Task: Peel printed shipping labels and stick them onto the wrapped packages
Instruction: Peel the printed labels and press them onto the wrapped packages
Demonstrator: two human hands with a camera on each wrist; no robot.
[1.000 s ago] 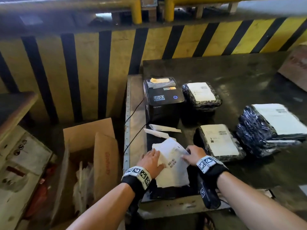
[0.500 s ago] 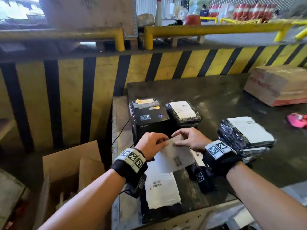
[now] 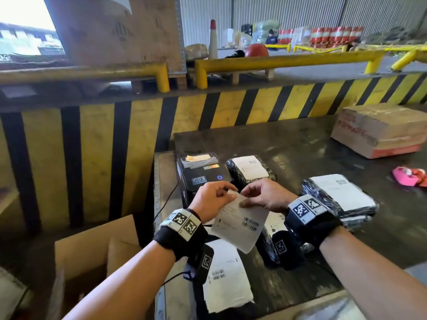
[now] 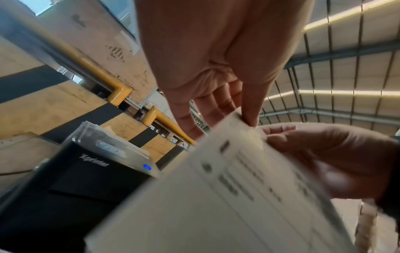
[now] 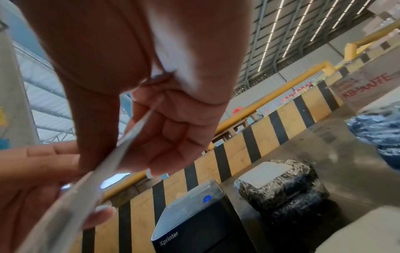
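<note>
"xprinter" on the black printer [image 5: 201,227]; "kb-9007e" on the carton [image 5: 368,82]

i see a white shipping label [image 3: 240,221] with barcodes held tilted in the air above the tabletop [image 3: 300,148], pinched at its top corner. another printed label [image 3: 225,282] lies flat near the front edge. black wrapped packages [image 3: 250,169] lie behind and right [image 3: 339,197], each already bearing a white label.

I see bare table [image 3: 300,144] past the pkgs; printer [image 3: 203,174] blocks ahead-left, pkg stack [image 3: 342,199] blocks right, box [image 3: 379,130] far right.
</note>
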